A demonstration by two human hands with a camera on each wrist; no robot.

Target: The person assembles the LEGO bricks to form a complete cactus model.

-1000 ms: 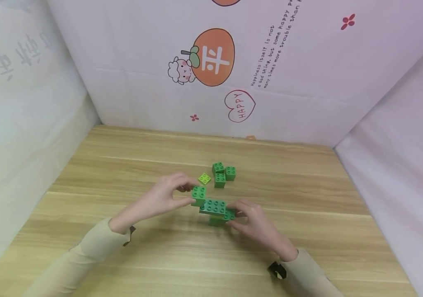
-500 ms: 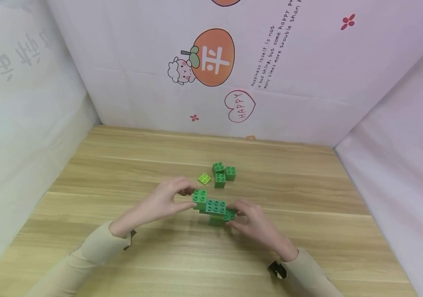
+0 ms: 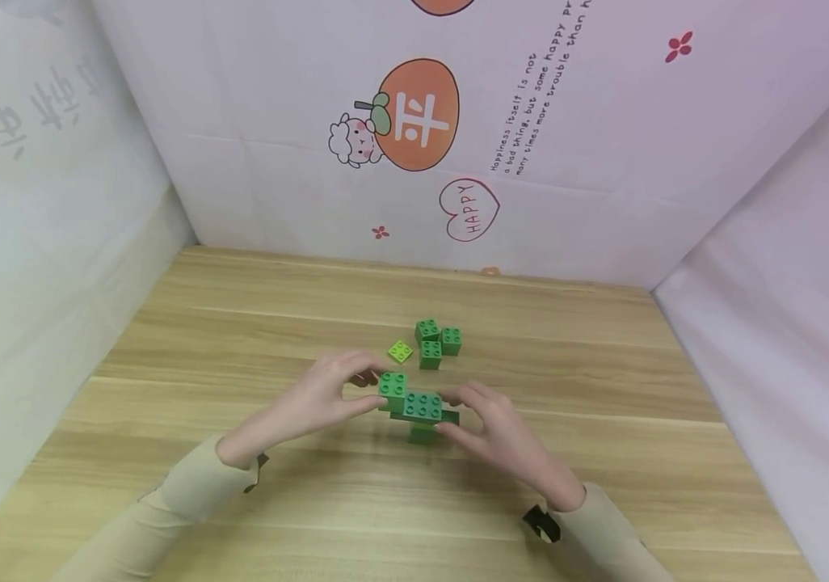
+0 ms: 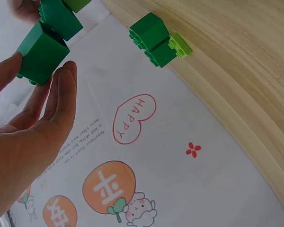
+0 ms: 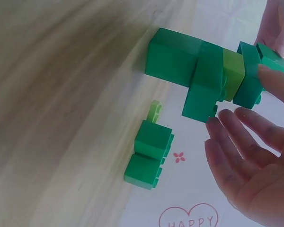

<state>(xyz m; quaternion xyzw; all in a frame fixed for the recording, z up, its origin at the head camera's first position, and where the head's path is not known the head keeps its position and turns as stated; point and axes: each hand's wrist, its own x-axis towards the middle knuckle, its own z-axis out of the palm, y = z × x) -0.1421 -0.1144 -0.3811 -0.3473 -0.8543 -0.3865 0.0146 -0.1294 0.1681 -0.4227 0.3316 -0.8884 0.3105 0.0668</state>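
My left hand (image 3: 327,392) pinches a green toy building brick (image 3: 393,388) with four studs between thumb and fingers. That brick sits at the left end of a longer dark green brick (image 3: 423,406), the top of a stack. Under it, in the right wrist view, come a lime green brick (image 5: 233,74), another longer green brick (image 5: 204,85) and a block-shaped green brick (image 5: 174,56) at the bottom. My right hand (image 3: 494,428) is at the stack's right end, its fingers spread and loosely bent. Its thumb overlaps the upper longer brick; whether the fingertips touch it is unclear.
Behind the stack stand three loose green bricks (image 3: 431,354) close together. A flat lime green brick (image 3: 400,352) lies to their left on the wooden table (image 3: 276,323). A white printed cloth (image 3: 276,162) rises at the back and both sides.
My left hand has brought its brick down and slightly right onto the upper longer brick. My right hand has let go of the lower longer brick and moved up beside the upper one.
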